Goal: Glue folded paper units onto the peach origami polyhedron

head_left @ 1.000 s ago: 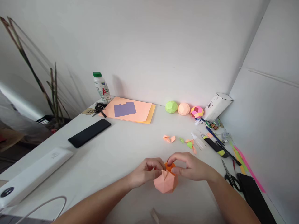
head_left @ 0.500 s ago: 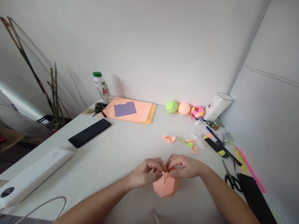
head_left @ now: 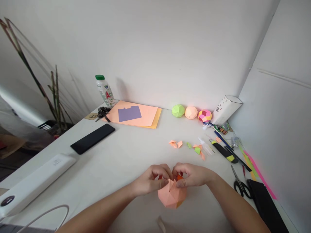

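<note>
Our left hand [head_left: 153,178] and right hand [head_left: 193,174] pinch the faceted paper ball [head_left: 171,198] (near-round, flaps [head_left: 171,185] pointing upward) at a white table [head_left: 121,153] before a pale wall [head_left: 150,51].

The left forearm [head_left: 104,204] is slanting in from seven o'clock, the right forearm [head_left: 232,197] from five. At six o'clock, the left hand [head_left: 155,179] is pointing toward three, the right hand [head_left: 193,174] toward nine, thumbs [head_left: 160,184] and curled fingers [head_left: 160,169] pinching close together.
</note>
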Motion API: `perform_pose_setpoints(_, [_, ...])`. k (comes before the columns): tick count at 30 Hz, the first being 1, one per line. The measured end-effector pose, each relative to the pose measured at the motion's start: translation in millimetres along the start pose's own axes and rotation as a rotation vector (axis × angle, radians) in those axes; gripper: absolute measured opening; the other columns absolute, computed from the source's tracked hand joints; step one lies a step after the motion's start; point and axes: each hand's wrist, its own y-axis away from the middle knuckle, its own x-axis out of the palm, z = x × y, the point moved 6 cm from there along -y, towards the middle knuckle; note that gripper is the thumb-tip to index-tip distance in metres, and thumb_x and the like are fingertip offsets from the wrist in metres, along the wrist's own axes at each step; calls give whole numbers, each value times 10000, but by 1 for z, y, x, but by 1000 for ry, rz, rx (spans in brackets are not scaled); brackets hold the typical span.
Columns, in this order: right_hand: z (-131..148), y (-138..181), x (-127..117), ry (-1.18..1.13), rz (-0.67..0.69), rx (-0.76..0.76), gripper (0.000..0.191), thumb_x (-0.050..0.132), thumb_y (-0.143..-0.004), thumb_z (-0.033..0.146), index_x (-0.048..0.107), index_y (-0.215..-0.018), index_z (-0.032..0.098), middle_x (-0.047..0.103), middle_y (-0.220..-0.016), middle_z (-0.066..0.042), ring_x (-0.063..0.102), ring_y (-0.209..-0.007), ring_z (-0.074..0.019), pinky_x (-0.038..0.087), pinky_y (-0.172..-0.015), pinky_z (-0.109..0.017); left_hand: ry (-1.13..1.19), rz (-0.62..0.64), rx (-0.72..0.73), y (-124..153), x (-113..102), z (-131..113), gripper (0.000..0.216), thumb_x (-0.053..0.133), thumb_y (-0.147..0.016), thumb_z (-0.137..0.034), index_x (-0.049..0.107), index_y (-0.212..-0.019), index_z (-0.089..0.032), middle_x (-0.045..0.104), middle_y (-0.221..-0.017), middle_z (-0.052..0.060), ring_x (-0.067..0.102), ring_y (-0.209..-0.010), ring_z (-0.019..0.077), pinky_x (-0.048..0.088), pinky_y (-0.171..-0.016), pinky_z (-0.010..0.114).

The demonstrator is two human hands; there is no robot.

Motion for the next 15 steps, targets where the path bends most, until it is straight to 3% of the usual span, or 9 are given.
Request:
perform_pose_setpoints(8, [0,5,-7,3,-114,1,291,736,-682,429,597,-740,180,518,-935,-17,512,-832,-155,423,-784,-299,-43,-14,-31,0,-1,2,183,638,-786,-274,648,-660,-141,604,-825,61,541,-738,155,416,-677,287])
perform_pose_setpoints(15, [3,5,-8,15,-164,-23,272,738,-691,421,613,-749,187,532,-916,-21,522,-859,-165,426,-802,-310,-42,-20,-45,0,-1,-1,225,633,-790,-310,625,-644,-139,601,-817,60,536,-727,150,412,-663,281])
